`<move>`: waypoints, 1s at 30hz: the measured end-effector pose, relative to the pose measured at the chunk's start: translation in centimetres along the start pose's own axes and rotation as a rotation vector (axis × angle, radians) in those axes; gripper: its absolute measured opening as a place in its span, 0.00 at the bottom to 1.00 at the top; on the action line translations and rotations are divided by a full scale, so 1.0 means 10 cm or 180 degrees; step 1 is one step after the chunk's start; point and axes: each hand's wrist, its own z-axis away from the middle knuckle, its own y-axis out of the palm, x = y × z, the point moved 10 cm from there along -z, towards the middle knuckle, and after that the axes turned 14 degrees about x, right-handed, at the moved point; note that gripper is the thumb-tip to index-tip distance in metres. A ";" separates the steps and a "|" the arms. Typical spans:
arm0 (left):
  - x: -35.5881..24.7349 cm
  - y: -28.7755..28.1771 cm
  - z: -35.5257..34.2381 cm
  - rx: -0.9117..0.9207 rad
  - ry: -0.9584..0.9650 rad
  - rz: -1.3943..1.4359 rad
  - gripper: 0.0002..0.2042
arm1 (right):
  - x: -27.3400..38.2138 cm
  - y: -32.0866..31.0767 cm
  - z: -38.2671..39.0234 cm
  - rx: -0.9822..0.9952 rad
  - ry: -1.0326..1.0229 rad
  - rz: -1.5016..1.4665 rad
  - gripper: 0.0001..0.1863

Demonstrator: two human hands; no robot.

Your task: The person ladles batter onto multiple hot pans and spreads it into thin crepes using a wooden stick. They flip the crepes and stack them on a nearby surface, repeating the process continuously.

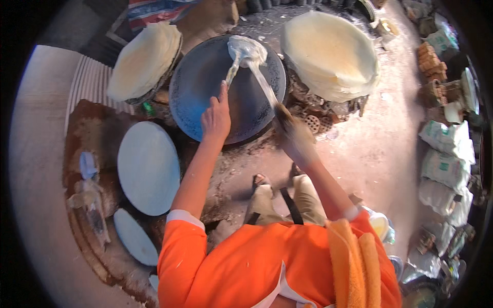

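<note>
Over a round dark griddle [200, 97], my two hands work at a lump of wet, pale dough [246, 50] near its far edge. My right hand [297, 141], smeared by motion, is closed round the dark end of a long dough-smeared stick [263, 84] that runs up to the lump. My left hand [216, 118] has its fingers curled and its forefinger stretched along a slim dough-coated tool [232, 72], which meets the lump from the left. Dough hides the far ends of both tools.
Tall stacks of thin round flatbreads stand at the far right [328, 54] and far left [144, 61] of the griddle. Pale round discs [149, 167] lie on my left. White sacks [447, 161] line the right side. Perforated round briquettes [312, 123] sit beside my right hand.
</note>
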 end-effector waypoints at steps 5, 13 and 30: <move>0.10 0.05 -0.38 -0.0113 0.0304 0.0544 0.30 | -0.40 0.04 0.80 -0.0689 0.0359 -0.1373 0.21; 0.83 -0.05 -0.56 0.0283 -0.0439 0.1046 0.28 | -0.21 0.27 0.54 -0.1098 0.0291 -0.1430 0.21; 0.70 -0.33 0.56 -0.0093 -0.0564 0.1675 0.26 | 0.57 0.39 -0.81 0.0730 0.0708 0.0801 0.26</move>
